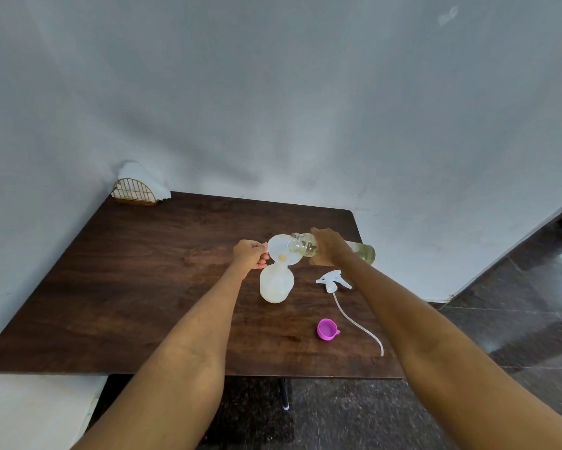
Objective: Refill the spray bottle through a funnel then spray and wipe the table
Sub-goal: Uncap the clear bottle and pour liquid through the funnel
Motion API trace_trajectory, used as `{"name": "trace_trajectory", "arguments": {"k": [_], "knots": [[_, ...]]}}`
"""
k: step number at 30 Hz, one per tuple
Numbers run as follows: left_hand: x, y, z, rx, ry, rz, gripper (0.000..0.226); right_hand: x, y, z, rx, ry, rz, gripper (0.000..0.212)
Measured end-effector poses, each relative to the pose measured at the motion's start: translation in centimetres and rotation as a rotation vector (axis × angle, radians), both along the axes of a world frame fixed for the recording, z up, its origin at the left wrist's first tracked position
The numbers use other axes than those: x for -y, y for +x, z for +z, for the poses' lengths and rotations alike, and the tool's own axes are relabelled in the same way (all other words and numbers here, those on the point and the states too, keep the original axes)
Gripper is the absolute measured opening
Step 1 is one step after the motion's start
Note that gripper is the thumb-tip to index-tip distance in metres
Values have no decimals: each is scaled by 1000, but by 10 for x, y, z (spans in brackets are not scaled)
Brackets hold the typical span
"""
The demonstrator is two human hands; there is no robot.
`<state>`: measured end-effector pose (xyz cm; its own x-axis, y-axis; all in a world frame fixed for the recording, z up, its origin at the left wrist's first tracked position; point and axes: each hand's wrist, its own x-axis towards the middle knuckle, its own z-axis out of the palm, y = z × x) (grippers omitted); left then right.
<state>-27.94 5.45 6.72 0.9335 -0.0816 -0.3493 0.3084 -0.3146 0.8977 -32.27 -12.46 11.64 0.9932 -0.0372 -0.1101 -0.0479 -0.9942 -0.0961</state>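
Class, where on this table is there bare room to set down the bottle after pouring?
Free: the wide left half, from the napkin holder down to the near edge of the table. Crowded: around the spray bottle, trigger head and pink cap.

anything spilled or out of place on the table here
No spill shows. The spray head lies on its side, its tube trailing toward the table edge, and the pink cap lies loose; both look removed for refilling.

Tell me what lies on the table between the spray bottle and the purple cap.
Head view: only bare dark wood lies between the spray bottle and the purple cap. The trigger sprayer head and its tube lie off to the right.
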Motion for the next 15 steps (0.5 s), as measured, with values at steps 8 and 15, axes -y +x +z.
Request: {"name": "trace_trajectory", "arguments": {"k": [8,15], "knots": [[0,0,1,-9,-7,4,20,0,1,-1,6,11,-5,46],[-1,-1,1,-13,-17,4,20,1,1,-1,6,4,3,47]]}}
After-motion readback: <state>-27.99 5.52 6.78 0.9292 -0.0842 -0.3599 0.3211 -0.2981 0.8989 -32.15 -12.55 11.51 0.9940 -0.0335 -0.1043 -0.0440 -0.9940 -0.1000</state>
